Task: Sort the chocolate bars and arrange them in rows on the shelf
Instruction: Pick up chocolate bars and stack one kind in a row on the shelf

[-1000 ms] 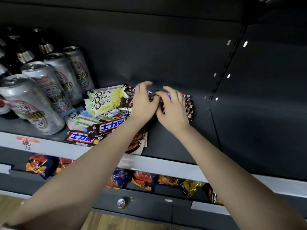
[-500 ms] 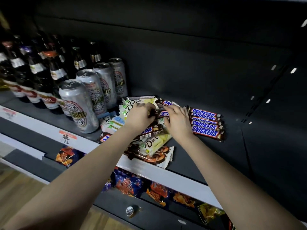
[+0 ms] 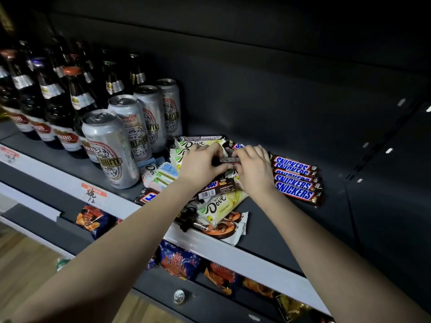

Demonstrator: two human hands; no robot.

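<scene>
A dark grey metal shelf (image 3: 282, 227) runs across the view, backed by a dark panel (image 3: 256, 89) and edged in front with a pale price rail (image 3: 235, 251). An orange-topped tag (image 3: 93, 195) with handwritten characters sits on that rail. Below, at the lower left, is a wooden floor (image 3: 25, 266).

On the left of the shelf stand brown glass bottles (image 3: 47, 99) with red labels, in rows that reach back into the dark. Just beside them four silver cans (image 3: 109, 150) stand upright in a line from front to back.

Against the cans lies a loose pile (image 3: 217, 208) of mixed chocolate bars: pale Dove wrappers, brown wrappers with blue and white lettering, and a white wrapper picturing nuts that overhangs the front rail. To the right of the pile, five Snickers bars (image 3: 295, 181) lie side by side in a neat row, touching one another, labels up.

Both hands are over the back of the pile, close together. The left hand (image 3: 200, 164) and the right hand (image 3: 253, 170) each pinch one end of a small dark bar (image 3: 229, 160), held level between them, just left of the Snickers row.

On the lower shelf, crinkled snack bags (image 3: 179, 262) in blue and orange lie in a row.
</scene>
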